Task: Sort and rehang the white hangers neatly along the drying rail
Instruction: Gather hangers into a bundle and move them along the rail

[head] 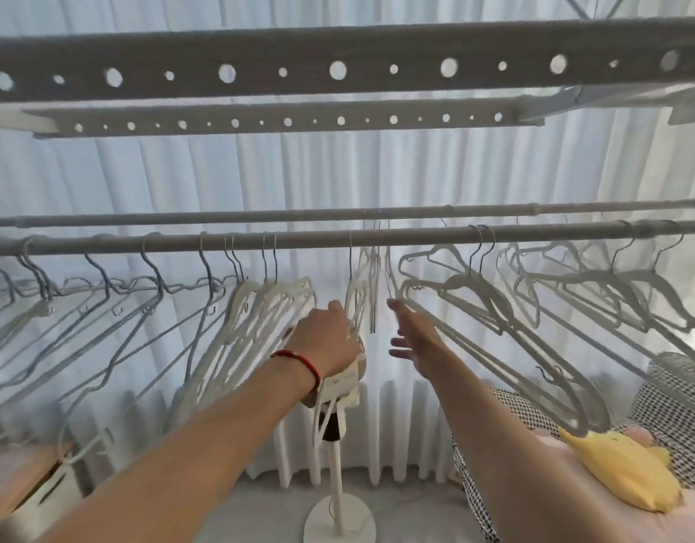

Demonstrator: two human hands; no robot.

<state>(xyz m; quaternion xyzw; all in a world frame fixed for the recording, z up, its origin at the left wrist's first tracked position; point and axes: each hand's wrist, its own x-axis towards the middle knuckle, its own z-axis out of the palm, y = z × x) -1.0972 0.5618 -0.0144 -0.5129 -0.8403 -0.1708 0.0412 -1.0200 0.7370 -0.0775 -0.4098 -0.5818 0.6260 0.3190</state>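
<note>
The left hand (324, 339), a red cord bracelet (299, 360) on its wrist, curls its fingers around the lower part of a white plastic hanger (355, 295) hooked on the grey metal drying rail (306, 239) above it. The right hand (414, 339) is spread, fingers straight, touching the grey hangers (491, 307) beside it. More white hangers (267, 307) crowd left of the left hand. Below both hands stands a white pedestal fan (338, 456).

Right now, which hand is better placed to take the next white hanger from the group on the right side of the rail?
The right hand: it is open, fingertips already at the nearest right-side white hanger. The left hand is busy at the middle hangers.
</note>
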